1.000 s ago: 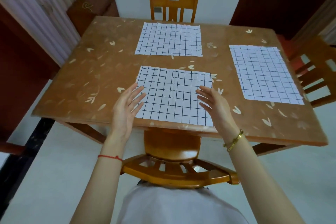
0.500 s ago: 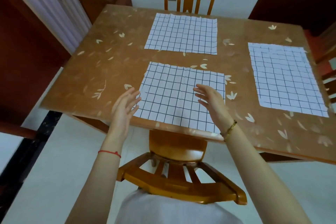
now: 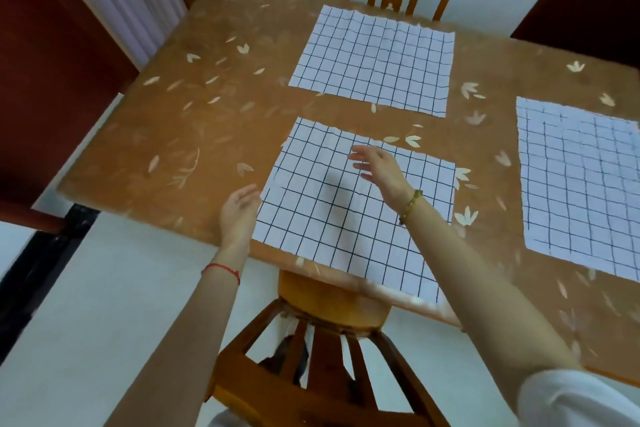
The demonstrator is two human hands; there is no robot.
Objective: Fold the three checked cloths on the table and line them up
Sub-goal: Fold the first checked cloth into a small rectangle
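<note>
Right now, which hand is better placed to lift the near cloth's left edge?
Left. The left hand is at that edge of the near checked cloth; the right hand hovers over its middle, farther off.

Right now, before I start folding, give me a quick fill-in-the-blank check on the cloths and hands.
Near cloth, far cloth and right cloth: none is ___ yet.
The left hand is beside the near cloth's ___ edge.
The right hand, above the near cloth, wears a ___ bracelet.
Missing: folded; left; gold.
</note>
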